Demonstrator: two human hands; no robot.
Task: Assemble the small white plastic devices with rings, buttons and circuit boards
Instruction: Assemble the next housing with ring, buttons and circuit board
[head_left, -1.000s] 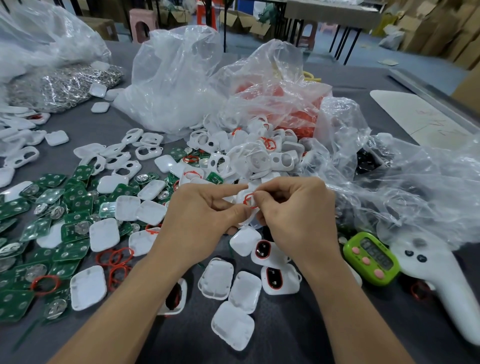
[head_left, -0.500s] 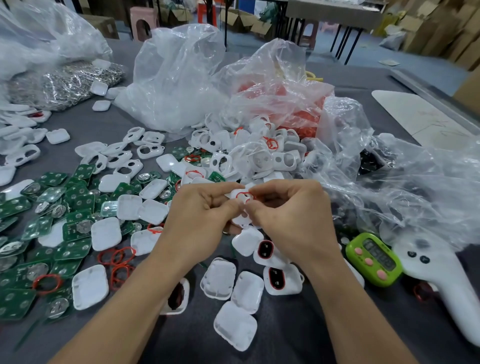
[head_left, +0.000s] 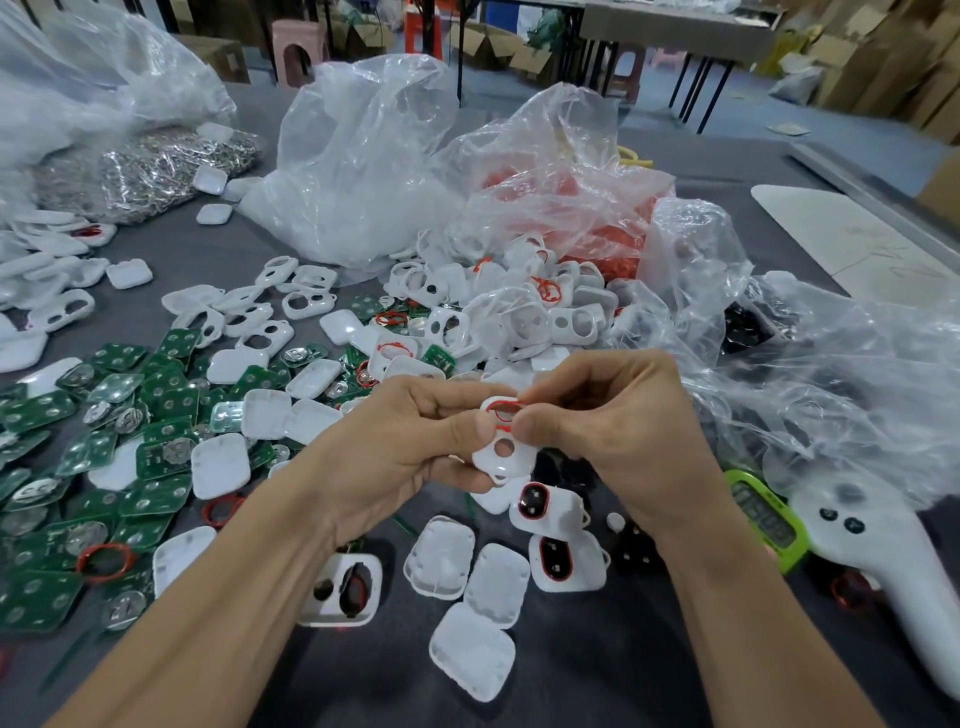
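Observation:
My left hand (head_left: 410, 441) grips a small white plastic shell (head_left: 504, 449) with two round holes, held above the grey table. My right hand (head_left: 618, 431) pinches a thin red ring (head_left: 503, 410) at the shell's upper hole. Below my hands lie white shells fitted with red rings and black buttons (head_left: 545, 506), and plain white back covers (head_left: 470, 649). Green circuit boards (head_left: 156, 457) with coin cells are spread out on the left. A heap of empty white shells (head_left: 524, 317) lies behind my hands.
Clear plastic bags (head_left: 363, 166) stand at the back, one holding red rings (head_left: 608, 249), another black buttons (head_left: 743, 327). A green timer (head_left: 769, 519) and a white handheld tool (head_left: 883, 566) lie at the right. Loose red rings (head_left: 104, 561) sit among the boards.
Both hands have turned the shell so that its holed face shows, and the red ring now sits over the upper hole. The hands have parted slightly.

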